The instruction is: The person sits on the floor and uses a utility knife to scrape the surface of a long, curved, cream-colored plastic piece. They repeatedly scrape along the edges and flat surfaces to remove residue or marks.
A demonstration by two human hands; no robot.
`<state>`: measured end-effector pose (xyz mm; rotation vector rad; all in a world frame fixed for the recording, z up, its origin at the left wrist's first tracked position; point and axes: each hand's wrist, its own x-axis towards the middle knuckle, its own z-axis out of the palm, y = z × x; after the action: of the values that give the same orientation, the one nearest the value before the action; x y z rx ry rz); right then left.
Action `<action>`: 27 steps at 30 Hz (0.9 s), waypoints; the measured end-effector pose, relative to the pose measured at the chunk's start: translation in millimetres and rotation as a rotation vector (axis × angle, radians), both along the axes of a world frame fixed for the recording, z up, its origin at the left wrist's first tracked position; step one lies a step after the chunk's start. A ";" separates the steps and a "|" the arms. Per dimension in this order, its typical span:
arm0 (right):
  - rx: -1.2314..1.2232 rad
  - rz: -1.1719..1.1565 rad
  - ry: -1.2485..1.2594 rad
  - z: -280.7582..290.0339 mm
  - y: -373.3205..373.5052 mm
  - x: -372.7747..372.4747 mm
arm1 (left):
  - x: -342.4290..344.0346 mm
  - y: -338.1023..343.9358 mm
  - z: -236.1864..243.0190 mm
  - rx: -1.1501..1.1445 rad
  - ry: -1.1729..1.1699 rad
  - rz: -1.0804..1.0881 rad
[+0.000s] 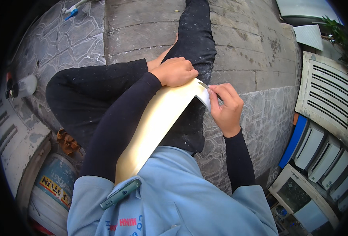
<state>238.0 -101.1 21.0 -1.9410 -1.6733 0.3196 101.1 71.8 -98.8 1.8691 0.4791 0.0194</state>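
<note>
While the thumb and fingers (214, 99) of the right hand (230, 108) are pinched together on a small, thin, greyish piece (202, 84), its far end meets the notched upper end of a long, glossy cream panel (154, 118). A whiter strip (204, 101) of that end bends down just beside the right thumb. The left hand (173, 73) lies on the panel's upper edge, its fingers curled in close to one another; their undersides are hidden, so I cannot tell whether they clamp the panel or only press on it. The panel slants across the person's lap, over the black trousers (87, 84), its lower end against the light blue shirt (174, 177) and beside the left sleeve. A dark green phone-like slab (121, 194) sits at the shirt's chest. Beyond the knees spread grey paving slabs (142, 27) and patterned tiles (260, 118). To the left are a crumpled brown thing (67, 142), a large bucket (48, 212) with a blue label and a tap with a blue handle (71, 14), the last well apart from the hands. To the right stand a worn, slatted white casing (327, 92), a blue board (293, 141) and a row of white units (323, 159), with green leaves (333, 29) near the upper rim.
</note>
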 end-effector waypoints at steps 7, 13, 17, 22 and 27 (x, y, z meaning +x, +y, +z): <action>-0.013 0.029 0.010 1.4 -0.4 -1.7 | 0.7 0.1 0.2 0.026 0.024 -0.001; 0.013 0.077 -0.009 0.1 0.4 0.1 | 0.4 1.3 4.0 0.024 0.017 -0.033; -0.017 0.064 -0.003 5.6 4.5 0.1 | -2.1 2.5 2.9 -0.045 0.012 0.005; -0.053 0.056 0.040 10.9 5.6 0.2 | -3.6 -1.7 5.9 -0.028 0.053 -0.002; -0.129 0.040 0.169 7.4 3.9 6.7 | -7.0 -0.5 12.3 -0.020 0.028 0.003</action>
<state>244.8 -97.2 28.4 -1.9145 -1.6176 0.6039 94.1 71.3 -86.6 1.8513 0.4999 -0.0089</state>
